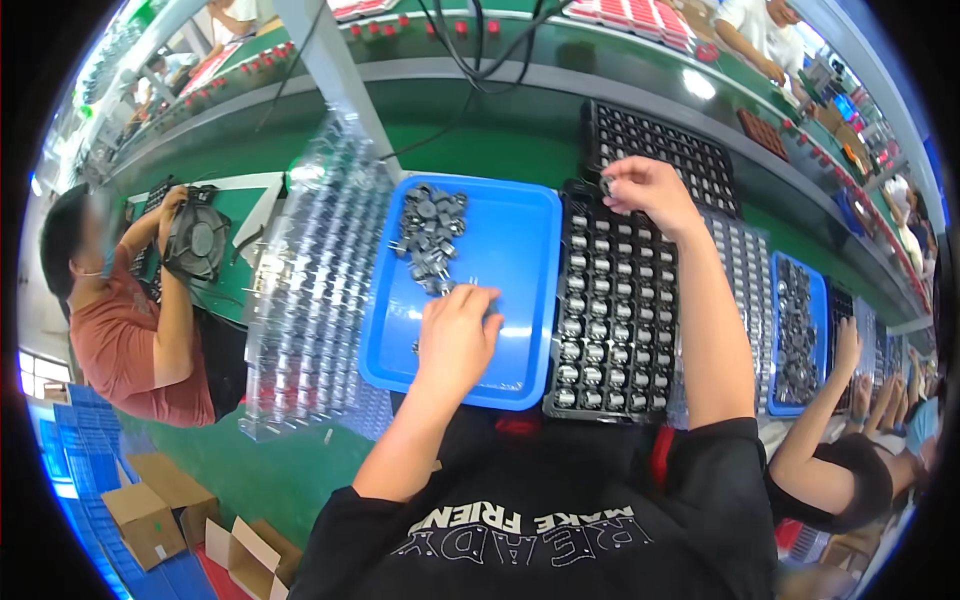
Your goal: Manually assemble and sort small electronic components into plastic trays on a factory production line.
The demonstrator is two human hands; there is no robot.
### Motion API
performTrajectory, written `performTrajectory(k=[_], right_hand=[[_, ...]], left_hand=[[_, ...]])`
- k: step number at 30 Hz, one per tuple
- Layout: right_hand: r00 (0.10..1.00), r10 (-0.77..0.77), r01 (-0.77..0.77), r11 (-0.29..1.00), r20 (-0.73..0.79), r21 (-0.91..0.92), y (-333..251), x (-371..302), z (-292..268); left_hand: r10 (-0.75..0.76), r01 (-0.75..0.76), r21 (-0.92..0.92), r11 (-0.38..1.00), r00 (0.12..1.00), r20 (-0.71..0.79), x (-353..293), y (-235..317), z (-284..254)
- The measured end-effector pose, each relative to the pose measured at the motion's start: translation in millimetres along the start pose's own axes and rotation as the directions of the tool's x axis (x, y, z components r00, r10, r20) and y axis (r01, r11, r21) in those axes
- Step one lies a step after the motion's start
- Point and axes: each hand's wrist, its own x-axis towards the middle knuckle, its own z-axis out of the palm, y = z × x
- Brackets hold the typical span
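Observation:
A blue tray [520, 230] lies in front of me, with a pile of small grey round metal parts [432, 230] in its far left area. My left hand [458, 338] is over the tray just below the pile. Its fingers are curled, and a grey part shows by the fingertips. On the right, a black compartment tray [618, 300] carries rows of the same shiny metal parts. My right hand [648, 194] pinches a small metal part [607, 186] above this tray's far edge. The part's lower side is hidden by the fingers.
Stacked clear plastic trays [325, 270] stand to the left. Another black tray [665, 150] lies beyond, and a second blue tray [797, 330] of parts is farther right. A co-worker [150, 320] sits left near a black fan [198, 242]. Cables [490, 60] hang above the bench.

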Motion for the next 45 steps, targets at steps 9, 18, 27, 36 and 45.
performTrajectory(k=[9, 18, 27, 36, 45], right_hand=[[0.927, -0.07, 0.022, 0.991, 0.369, 0.134, -41.9, -55.0, 63.1], [0.896, -0.404, 0.436, 0.733, 0.182, -0.521, -47.8, -102.6, 106.2], [0.894, -0.438, 0.361, 0.586, 0.092, -0.726, -33.3, -100.4, 107.6], [0.923, -0.384, 0.088, 0.145, 0.026, -0.986, 22.7, -17.5, 25.5], [0.913, -0.4, 0.009, 0.206, -0.076, -0.978, 49.5, -2.1, 30.3]], left_hand=[[-0.11, 0.268, -0.777, 0.57, 0.962, 0.251, 44.4, 39.6, 6.5], [-0.188, 0.647, -0.76, -0.056, 0.741, 0.644, 33.4, 39.9, 22.7], [-0.238, 0.609, -0.791, 0.065, 0.779, 0.58, 32.3, 48.1, 18.4], [-0.147, 0.14, 0.122, 0.983, 0.988, 0.048, 4.6, 9.5, -11.5], [-0.029, -0.002, 0.24, 0.971, 0.992, 0.126, 10.8, 14.3, 16.2]])
